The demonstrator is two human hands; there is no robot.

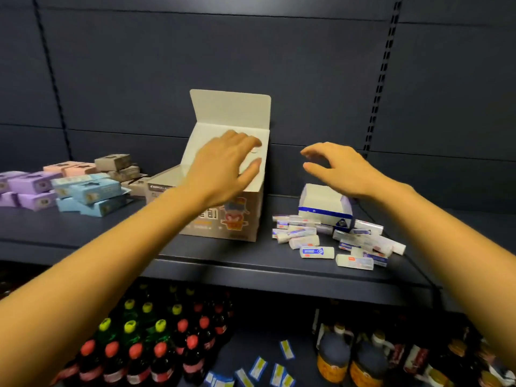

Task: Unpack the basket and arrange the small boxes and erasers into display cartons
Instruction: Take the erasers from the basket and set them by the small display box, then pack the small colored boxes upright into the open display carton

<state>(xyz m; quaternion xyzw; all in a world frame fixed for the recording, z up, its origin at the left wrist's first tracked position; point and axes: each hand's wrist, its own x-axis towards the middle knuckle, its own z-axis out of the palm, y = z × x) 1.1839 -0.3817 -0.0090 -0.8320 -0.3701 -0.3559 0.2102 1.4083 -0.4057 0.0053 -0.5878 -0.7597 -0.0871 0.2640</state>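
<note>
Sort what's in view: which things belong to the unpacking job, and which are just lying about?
Job:
- big open carton, left hand at it, empty
- small carton, right hand above it, empty
- erasers, loose pile
- pastel boxes

Lying about, lower shelf:
- capped bottles
- dark jugs
- loose packets

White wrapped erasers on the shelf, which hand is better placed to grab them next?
Likely right: the right hand hovers open above the small blue-striped white carton beside the erasers; the left hand is over the tall open cardboard carton.
</note>
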